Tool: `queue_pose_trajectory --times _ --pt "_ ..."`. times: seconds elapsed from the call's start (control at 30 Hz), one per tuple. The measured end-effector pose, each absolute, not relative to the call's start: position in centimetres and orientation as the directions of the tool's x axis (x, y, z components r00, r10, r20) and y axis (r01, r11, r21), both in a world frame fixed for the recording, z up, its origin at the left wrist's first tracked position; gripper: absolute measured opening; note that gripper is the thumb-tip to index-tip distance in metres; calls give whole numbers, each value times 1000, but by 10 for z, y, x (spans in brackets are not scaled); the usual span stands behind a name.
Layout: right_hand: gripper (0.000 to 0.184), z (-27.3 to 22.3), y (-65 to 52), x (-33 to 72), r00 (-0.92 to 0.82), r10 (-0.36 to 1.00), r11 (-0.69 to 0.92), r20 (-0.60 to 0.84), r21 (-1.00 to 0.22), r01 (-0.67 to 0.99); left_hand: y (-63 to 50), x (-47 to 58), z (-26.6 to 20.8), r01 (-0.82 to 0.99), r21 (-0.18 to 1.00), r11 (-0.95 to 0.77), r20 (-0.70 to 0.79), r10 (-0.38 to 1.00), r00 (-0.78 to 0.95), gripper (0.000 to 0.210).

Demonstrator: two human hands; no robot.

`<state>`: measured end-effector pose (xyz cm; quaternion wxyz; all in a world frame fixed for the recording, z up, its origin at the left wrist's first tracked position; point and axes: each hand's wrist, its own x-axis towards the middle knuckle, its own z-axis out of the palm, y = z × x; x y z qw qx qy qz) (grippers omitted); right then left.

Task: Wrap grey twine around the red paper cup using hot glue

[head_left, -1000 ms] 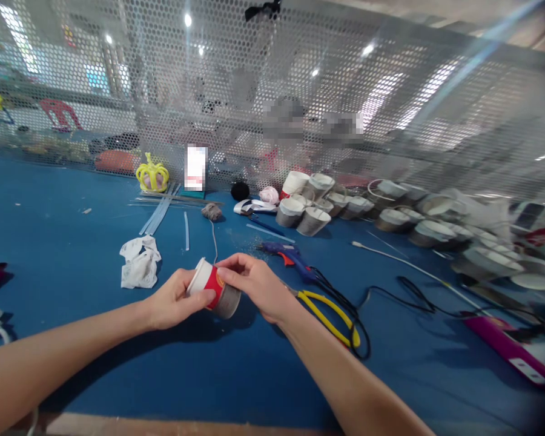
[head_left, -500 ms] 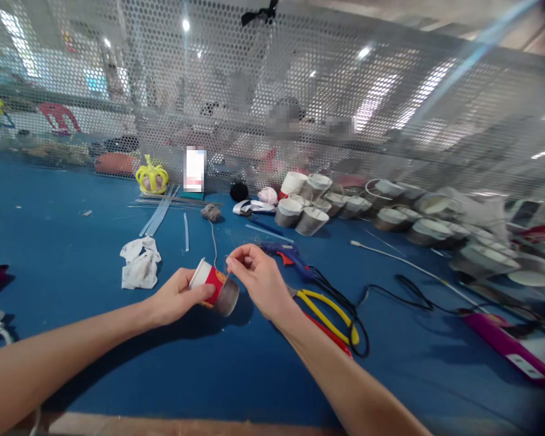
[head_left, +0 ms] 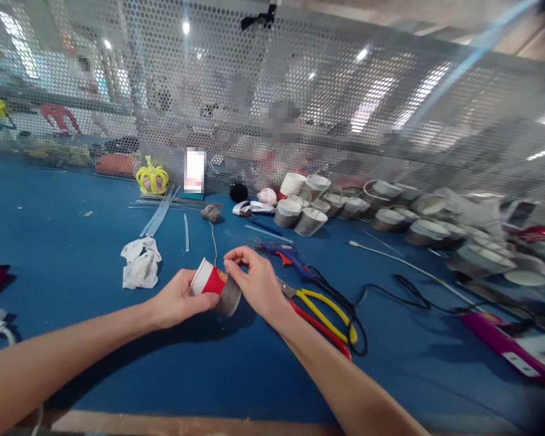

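A paper cup, white and red above with grey yarn wound round its base end, lies tilted in my left hand. The thumb of that hand presses on the near side and the fingers go behind it. At the cup's far right side, my right hand is closed in a pinch on the grey yarn, with the fingertips close against the wound part. From a small grey yarn ball a thin strand runs down to the cup and passes out of sight behind it.
Right of my hands lie a blue glue gun with a black cord and yellow-and-red-handled pliers. Several grey-wrapped cups stand at the back right. Crumpled white material lies left. A perforated metal screen closes the back.
My right hand has shifted slightly left and closer to the cup. The cup has turned a little in my left hand, whose thumb now lies further along it.
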<state>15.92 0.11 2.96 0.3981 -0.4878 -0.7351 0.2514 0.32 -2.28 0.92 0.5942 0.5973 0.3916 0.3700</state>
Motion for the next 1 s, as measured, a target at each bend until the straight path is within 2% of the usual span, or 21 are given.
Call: queue_pose_trajectory --times 1.0 --pt "5 29 1 158 -225 927 374 299 -756 536 -24 8 9 -13 1000 -10 14 906 423 8"
